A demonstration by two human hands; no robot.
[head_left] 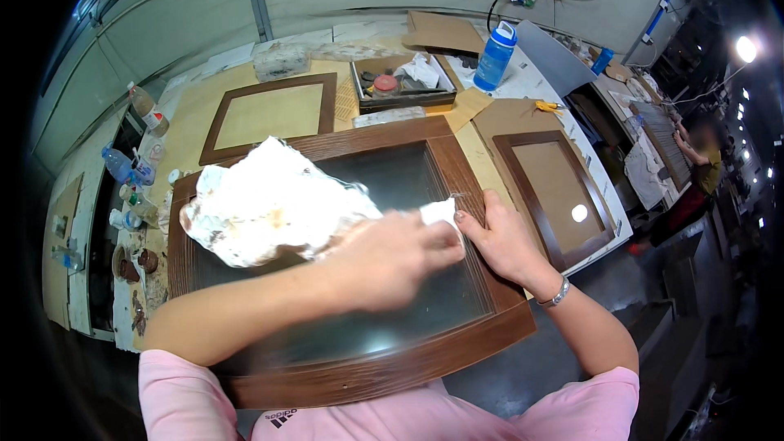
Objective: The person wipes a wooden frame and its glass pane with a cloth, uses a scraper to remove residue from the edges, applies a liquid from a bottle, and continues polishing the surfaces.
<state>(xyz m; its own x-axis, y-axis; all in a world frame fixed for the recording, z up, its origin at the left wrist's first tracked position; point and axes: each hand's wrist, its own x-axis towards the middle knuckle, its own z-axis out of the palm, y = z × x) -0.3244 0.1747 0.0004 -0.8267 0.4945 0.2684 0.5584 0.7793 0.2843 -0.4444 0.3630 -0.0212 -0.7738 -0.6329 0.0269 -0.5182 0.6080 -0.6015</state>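
A brown wooden frame with a dark glass pane (327, 330) lies tilted in front of me, its near edge against my body. My left hand (396, 257), smeared by motion, is closed on a small white cloth (439, 211) at the right inner edge of the frame. My right hand (502, 237) grips the right side of the wooden frame (351, 382), thumb on top and fingers partly hidden. A large crumpled white cloth (261, 200) with brown stains covers the upper left of the pane, and my left wrist is close to it.
Two smaller brown frames lie behind (219, 118) and to the right (506, 155). A tray of supplies (402, 102) and a blue water bottle (495, 57) stand at the back. Several plastic bottles (148, 108) line the left. Another person (704, 147) works at the far right.
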